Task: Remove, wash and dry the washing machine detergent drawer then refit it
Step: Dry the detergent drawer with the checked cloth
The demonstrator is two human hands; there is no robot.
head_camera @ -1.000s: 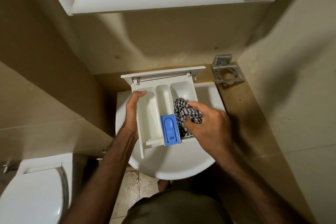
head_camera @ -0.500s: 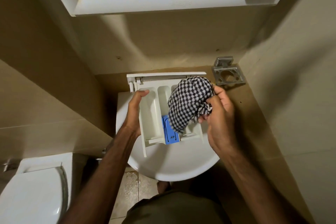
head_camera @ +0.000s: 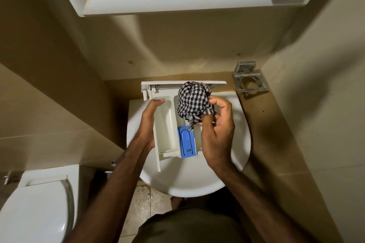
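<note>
Drying the detergent drawer (head_camera: 165, 124) over the basin (head_camera: 242, 138).
Left hand (head_camera: 149, 122) gripping drawer's left wall; right hand (head_camera: 217, 130) pinching bunched checked cloth (head_camera: 194, 102); best pushed into each compartment's corners.

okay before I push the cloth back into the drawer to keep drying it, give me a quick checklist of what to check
1. Left hand holds the detergent drawer by its left wall: ok.
2. Right hand grips the checked cloth: ok.
3. Drawer is held above the sink: ok.
4. Blue insert sits in the middle compartment: ok.
5. Left compartment uncovered and reachable: ok.
6. Compartments fully dry: cannot tell.
</note>
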